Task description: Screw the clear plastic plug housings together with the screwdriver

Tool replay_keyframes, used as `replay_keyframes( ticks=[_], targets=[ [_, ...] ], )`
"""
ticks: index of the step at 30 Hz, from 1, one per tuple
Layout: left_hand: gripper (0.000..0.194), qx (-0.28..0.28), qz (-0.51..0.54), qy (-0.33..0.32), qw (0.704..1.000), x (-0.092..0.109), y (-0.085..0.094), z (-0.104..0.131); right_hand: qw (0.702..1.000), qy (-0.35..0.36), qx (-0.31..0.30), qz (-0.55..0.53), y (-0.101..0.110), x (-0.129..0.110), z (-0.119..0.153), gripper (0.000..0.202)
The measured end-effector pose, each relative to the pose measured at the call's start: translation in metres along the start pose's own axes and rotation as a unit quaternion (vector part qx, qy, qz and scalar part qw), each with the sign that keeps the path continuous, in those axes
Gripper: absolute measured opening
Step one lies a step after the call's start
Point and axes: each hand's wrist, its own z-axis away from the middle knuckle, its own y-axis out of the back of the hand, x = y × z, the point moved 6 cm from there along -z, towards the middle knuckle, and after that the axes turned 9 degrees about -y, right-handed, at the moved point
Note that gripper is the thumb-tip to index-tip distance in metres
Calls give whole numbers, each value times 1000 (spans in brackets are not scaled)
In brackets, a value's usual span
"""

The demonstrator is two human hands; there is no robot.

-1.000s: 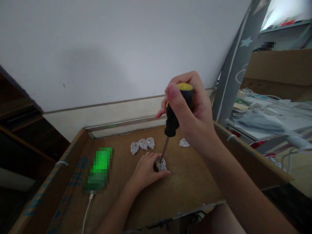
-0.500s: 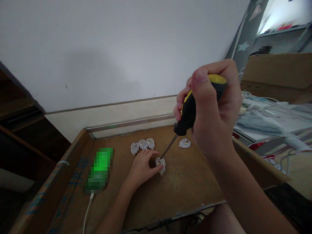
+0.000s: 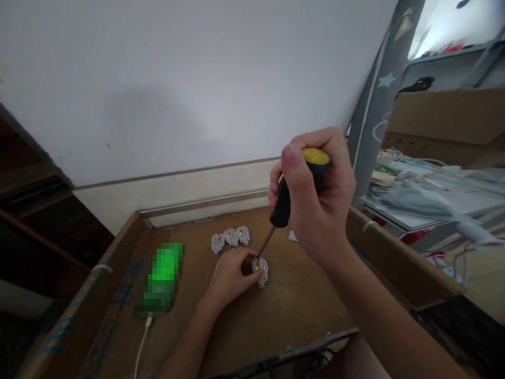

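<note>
My right hand (image 3: 321, 197) is wrapped round the black and yellow handle of a screwdriver (image 3: 281, 208). The shaft slants down to the left, its tip at a small clear plastic plug part (image 3: 261, 272) with brass-coloured metal inside. Thumb and fingers of my left hand (image 3: 232, 273) grip that part's near and far sides against the brown board. Behind the left hand, three similar clear plug parts (image 3: 231, 237) lie in a row. Another clear part (image 3: 292, 236) is mostly hidden behind my right wrist.
A phone-like device (image 3: 161, 279) with a green, pixelated screen lies on the left, a white cable (image 3: 142, 345) running from it. Raised cardboard sides (image 3: 410, 268) border the board. Cables and clutter (image 3: 426, 195) lie to the right, beside a cardboard box (image 3: 445, 116).
My right hand has moved left and lower with the screwdriver, which now stands steeper and covers most of the separate part on the right. My left hand has hardly moved.
</note>
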Motion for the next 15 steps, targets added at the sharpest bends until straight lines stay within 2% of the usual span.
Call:
replay_keyframes(
  ticks=[5,10,15],
  targets=[
    [24,0,5,-1,1000,-1,0,0,1000,-19,-2,19,-1,0,1,20],
    [27,28,1,-11,1000,0,2,1,999,23,38,-9,3,-13,-1,19],
    [19,51,-1,-16,999,1,4,0,997,34,66,-26,6,-22,0,18]
  ],
)
